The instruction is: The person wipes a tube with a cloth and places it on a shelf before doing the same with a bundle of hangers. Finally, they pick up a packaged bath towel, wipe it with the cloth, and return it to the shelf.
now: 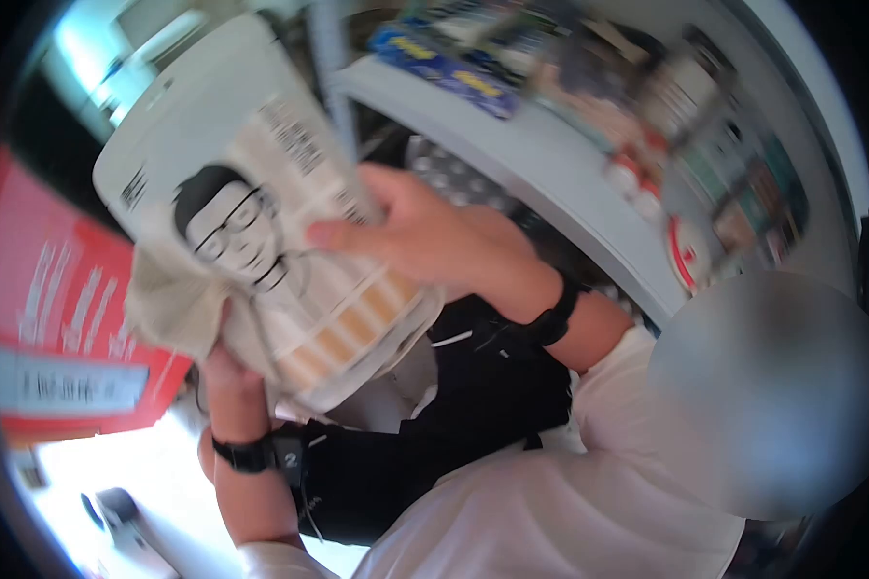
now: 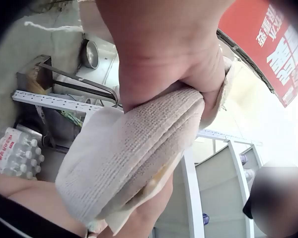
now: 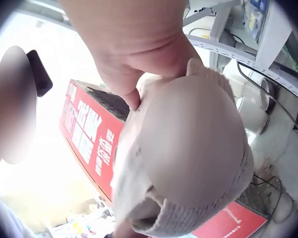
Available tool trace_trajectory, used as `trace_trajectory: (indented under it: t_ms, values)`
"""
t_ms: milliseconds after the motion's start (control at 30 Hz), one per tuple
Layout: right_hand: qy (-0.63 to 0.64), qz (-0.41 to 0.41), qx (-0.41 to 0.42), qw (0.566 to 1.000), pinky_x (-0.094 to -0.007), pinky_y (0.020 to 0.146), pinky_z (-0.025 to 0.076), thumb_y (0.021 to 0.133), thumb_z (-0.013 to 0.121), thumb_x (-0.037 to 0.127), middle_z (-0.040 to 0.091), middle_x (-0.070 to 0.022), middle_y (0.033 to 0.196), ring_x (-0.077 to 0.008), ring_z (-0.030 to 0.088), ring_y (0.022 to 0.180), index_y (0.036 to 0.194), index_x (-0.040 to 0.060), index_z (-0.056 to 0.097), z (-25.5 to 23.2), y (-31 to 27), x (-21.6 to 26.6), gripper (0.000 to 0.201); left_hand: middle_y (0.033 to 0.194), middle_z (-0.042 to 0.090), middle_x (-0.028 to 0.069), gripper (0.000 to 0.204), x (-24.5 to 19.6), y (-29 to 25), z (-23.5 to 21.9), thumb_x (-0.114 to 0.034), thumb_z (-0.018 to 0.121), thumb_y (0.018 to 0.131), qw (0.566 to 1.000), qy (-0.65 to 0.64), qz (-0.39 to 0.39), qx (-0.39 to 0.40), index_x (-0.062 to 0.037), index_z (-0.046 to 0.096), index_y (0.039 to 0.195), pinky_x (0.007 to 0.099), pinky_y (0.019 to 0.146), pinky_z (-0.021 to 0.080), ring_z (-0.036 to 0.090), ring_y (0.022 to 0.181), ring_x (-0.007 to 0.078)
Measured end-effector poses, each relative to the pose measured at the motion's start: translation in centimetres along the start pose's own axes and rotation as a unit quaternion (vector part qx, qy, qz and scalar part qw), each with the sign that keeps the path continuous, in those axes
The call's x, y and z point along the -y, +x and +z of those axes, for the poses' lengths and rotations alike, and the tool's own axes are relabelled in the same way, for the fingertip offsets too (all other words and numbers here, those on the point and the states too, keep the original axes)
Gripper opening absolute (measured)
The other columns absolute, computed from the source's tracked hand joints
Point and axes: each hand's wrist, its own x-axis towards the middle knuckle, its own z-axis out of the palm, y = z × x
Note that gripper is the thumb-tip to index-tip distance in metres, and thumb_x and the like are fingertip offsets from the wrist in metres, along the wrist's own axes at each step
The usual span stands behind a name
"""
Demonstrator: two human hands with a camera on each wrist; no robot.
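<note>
A flat beige pack (image 1: 290, 309), printed with a drawn figure in glasses, is held up tilted in the head view. My right hand (image 1: 425, 227) pinches its right edge, thumb on the printed front and fingers hidden behind. At the lower left edge, my left hand (image 1: 234, 362) grips a beige cloth (image 1: 179, 304) that lies against the pack. The left wrist view shows this ribbed cloth (image 2: 139, 144) folded in thick layers under the left hand (image 2: 174, 59). In the right wrist view the cloth (image 3: 233, 173) runs around the pack's far side.
On the right, a white shelf (image 1: 512, 159) bears a blue box (image 1: 444, 72) and several packaged goods. A large red printed box (image 1: 58, 299) stands at the left. Shrink-wrapped bottles (image 2: 17, 153) stand on the floor in the left wrist view.
</note>
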Motion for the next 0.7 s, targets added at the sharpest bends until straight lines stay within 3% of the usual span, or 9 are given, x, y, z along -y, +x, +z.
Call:
trace_trajectory:
  t_ms: [33, 133, 233, 300, 367, 433, 567, 633, 700]
  values:
    - [-0.061, -0.033, -0.037, 0.997, -0.0266, 0.082, 0.048, 0.083, 0.069, 0.018, 0.062, -0.0068, 0.105, -0.0124, 0.059, 0.093, 0.117, 0.0013, 0.052, -0.6, -1.6, 0.6, 0.042, 0.121, 0.054, 0.0086, 0.047, 0.0, -0.1, 1.4, -0.001, 0.06, 0.082, 0.998, 0.047, -0.003, -0.031, -0.0045, 0.045, 0.127, 0.0402, 0.098, 0.043, 0.053, 0.111, 0.0255]
    - [-0.259, -0.051, -0.133, 0.955, -0.028, 0.08, 0.049, 0.087, 0.065, 0.023, 0.063, -0.0042, 0.105, -0.0097, 0.058, 0.093, 0.117, 0.0017, 0.053, -2.1, -6.5, 3.8, 0.039, 0.122, 0.054, 0.0093, 0.047, 2.0, 0.7, 1.8, -0.002, 0.058, 0.084, 0.988, 0.105, -0.086, 0.07, -0.0043, 0.043, 0.128, 0.0407, 0.098, 0.043, 0.053, 0.111, 0.026]
    - [0.027, -0.028, -0.199, 0.979, -0.0281, 0.081, 0.048, 0.087, 0.064, 0.022, 0.064, -0.006, 0.104, -0.0146, 0.061, 0.089, 0.114, 0.0029, 0.056, -4.9, -10.1, 2.9, 0.035, 0.124, 0.052, 0.0095, 0.046, 3.9, 1.1, 1.0, -0.004, 0.057, 0.085, 0.986, 0.025, -0.128, 0.103, -0.0046, 0.043, 0.129, 0.0409, 0.098, 0.043, 0.051, 0.113, 0.0258]
    - [-0.023, -0.008, -0.28, 0.96, -0.0296, 0.081, 0.05, 0.088, 0.062, 0.019, 0.064, -0.0078, 0.105, -0.0169, 0.063, 0.09, 0.114, 0.0017, 0.055, -6.9, -12.7, 3.6, 0.032, 0.126, 0.051, 0.0095, 0.048, 4.6, 1.2, 0.8, -0.006, 0.058, 0.084, 0.976, 0.04, -0.161, 0.142, -0.0054, 0.043, 0.129, 0.0411, 0.099, 0.041, 0.049, 0.116, 0.0253]
    - [0.119, 0.015, -0.429, 0.895, -0.0331, 0.082, 0.053, 0.09, 0.058, 0.024, 0.063, -0.0128, 0.106, -0.0202, 0.064, 0.093, 0.114, -0.0015, 0.054, -12.8, -18.6, 6.7, 0.035, 0.127, 0.05, 0.0096, 0.048, 6.2, 1.7, -0.6, -0.006, 0.058, 0.084, 0.959, 0.047, -0.188, 0.207, -0.0058, 0.043, 0.129, 0.0412, 0.1, 0.04, 0.048, 0.117, 0.0254]
    - [0.162, -0.035, -0.522, 0.837, -0.0345, 0.08, 0.055, 0.091, 0.057, 0.026, 0.062, -0.0132, 0.107, -0.023, 0.065, 0.091, 0.114, -0.0026, 0.052, -18.3, -24.5, 7.9, 0.037, 0.128, 0.048, 0.0138, 0.054, 6.7, 0.9, 1.8, -0.009, 0.058, 0.082, 0.958, 0.018, -0.225, 0.177, -0.0046, 0.038, 0.132, 0.0439, 0.101, 0.038, 0.047, 0.118, 0.0304]
    - [-0.039, -0.019, -0.725, 0.688, -0.0329, 0.081, 0.053, 0.089, 0.059, 0.021, 0.062, -0.0133, 0.107, -0.022, 0.063, 0.092, 0.116, -0.003, 0.05, -26.2, -36.5, 9.4, 0.037, 0.13, 0.045, 0.0189, 0.06, 6.2, 0.8, 4.4, -0.023, 0.055, 0.084, 0.947, -0.014, -0.251, 0.2, -0.0022, 0.032, 0.136, 0.0472, 0.101, 0.037, 0.046, 0.118, 0.036]
    - [-0.198, -0.013, -0.753, 0.628, -0.0333, 0.085, 0.05, 0.086, 0.063, 0.02, 0.058, -0.016, 0.113, -0.0231, 0.06, 0.101, 0.115, -0.0069, 0.049, -26.5, -39.2, 9.0, 0.042, 0.13, 0.045, 0.0193, 0.061, 5.8, 0.8, 5.1, -0.029, 0.051, 0.085, 0.946, -0.036, -0.253, 0.197, -0.0021, 0.032, 0.136, 0.0472, 0.101, 0.038, 0.046, 0.117, 0.036]
    - [-0.318, 0.049, -0.716, 0.619, -0.0356, 0.089, 0.047, 0.081, 0.067, 0.029, 0.055, -0.0189, 0.118, -0.0274, 0.056, 0.107, 0.118, -0.0081, 0.048, -30.8, -44.5, 6.5, 0.055, 0.131, 0.045, 0.0187, 0.062, 5.5, 0.9, 5.3, -0.039, 0.046, 0.089, 0.949, -0.039, -0.24, 0.202, -0.0018, 0.031, 0.137, 0.0466, 0.1, 0.039, 0.048, 0.117, 0.0352]
